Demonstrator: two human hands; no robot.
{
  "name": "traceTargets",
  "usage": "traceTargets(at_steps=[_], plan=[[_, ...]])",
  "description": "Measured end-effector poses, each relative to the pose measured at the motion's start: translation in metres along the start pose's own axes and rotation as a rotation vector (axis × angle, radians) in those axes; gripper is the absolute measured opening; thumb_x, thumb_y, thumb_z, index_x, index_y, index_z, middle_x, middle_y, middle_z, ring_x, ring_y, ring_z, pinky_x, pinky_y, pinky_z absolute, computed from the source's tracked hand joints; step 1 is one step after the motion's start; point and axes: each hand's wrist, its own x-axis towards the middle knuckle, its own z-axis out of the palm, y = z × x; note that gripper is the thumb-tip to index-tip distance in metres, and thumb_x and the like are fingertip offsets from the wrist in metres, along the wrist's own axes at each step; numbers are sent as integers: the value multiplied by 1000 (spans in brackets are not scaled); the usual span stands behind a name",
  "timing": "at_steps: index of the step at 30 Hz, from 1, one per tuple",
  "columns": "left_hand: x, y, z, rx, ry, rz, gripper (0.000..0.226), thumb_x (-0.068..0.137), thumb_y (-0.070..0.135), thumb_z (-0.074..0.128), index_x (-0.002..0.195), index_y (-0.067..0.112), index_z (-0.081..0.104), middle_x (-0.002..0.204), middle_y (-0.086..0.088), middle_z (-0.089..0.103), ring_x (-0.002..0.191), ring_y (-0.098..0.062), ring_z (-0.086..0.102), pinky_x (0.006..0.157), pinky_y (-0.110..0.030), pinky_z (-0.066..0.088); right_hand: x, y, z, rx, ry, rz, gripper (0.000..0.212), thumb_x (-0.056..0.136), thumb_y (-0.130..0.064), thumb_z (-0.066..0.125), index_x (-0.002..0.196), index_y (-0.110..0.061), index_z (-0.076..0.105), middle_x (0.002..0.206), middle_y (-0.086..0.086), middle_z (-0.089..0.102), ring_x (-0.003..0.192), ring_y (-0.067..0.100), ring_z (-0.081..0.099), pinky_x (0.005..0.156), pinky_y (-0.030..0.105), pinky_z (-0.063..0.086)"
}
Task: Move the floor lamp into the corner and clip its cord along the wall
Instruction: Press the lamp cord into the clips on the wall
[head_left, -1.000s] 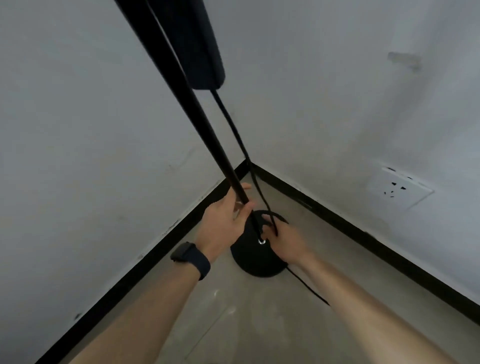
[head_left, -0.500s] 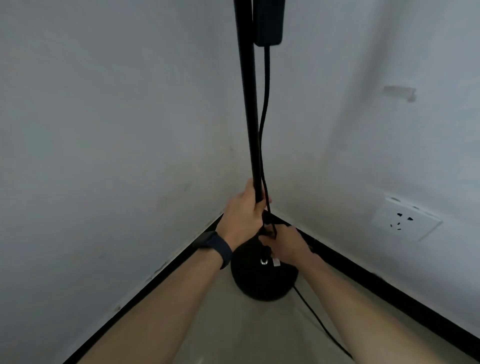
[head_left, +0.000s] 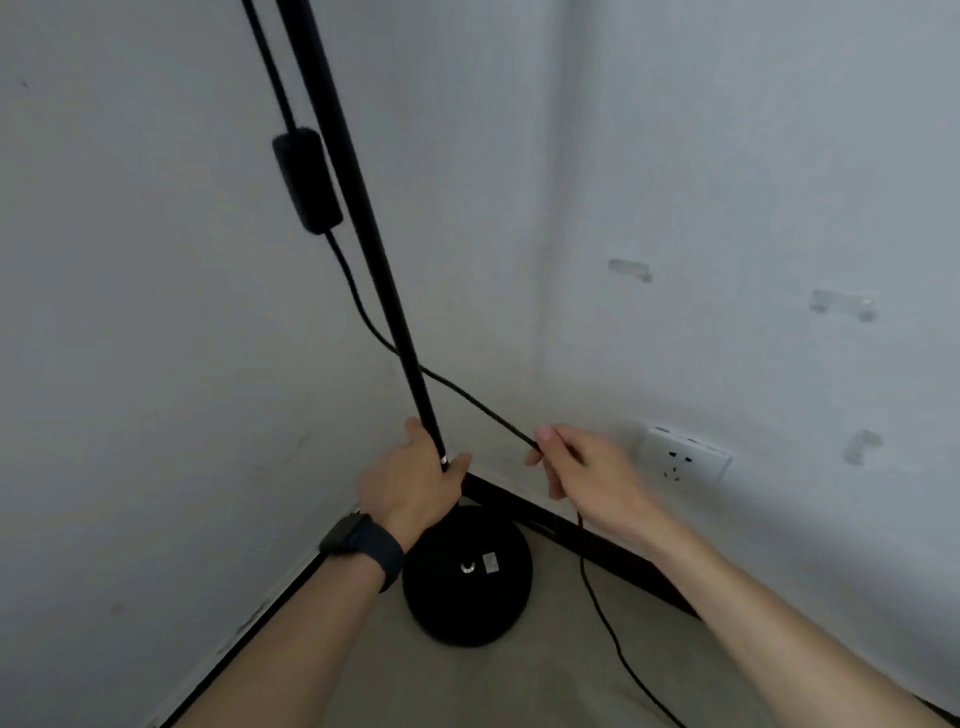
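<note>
The right hand (head_left: 582, 467) pinches the cord (head_left: 467, 392), which runs up-left toward the pole (head_left: 363, 234); nearest clip (head_left: 629, 270) sits above it. Left hand (head_left: 415, 483) grips the pole.

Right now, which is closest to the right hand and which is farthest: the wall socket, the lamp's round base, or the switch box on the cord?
From the right hand:
1. Wall socket, just to its right on the wall.
2. Round base, lower left on the floor in the corner.
3. Switch box, high up on the left beside the pole.
</note>
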Motion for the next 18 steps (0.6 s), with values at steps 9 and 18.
traceTargets(at_steps=[9,18], plan=[[-28,71,-56,-37,-51,125,61,90,74,34,103,26,69,101,6,72,95,-22,68,76,-32,51,-9,-19,-84,1,380,-53,30,103,-37,45,88,-20,65,80,-21,69,41,1,48,47,15,36],[9,171,-64,-1191,-139,70,25,103,29,49,110,13,68,94,4,78,73,-14,75,61,-27,53,-31,-36,-124,-287,489,-107,22,98,-40,54,85,-25,62,70,-3,66,65,11,56,61,34,44]])
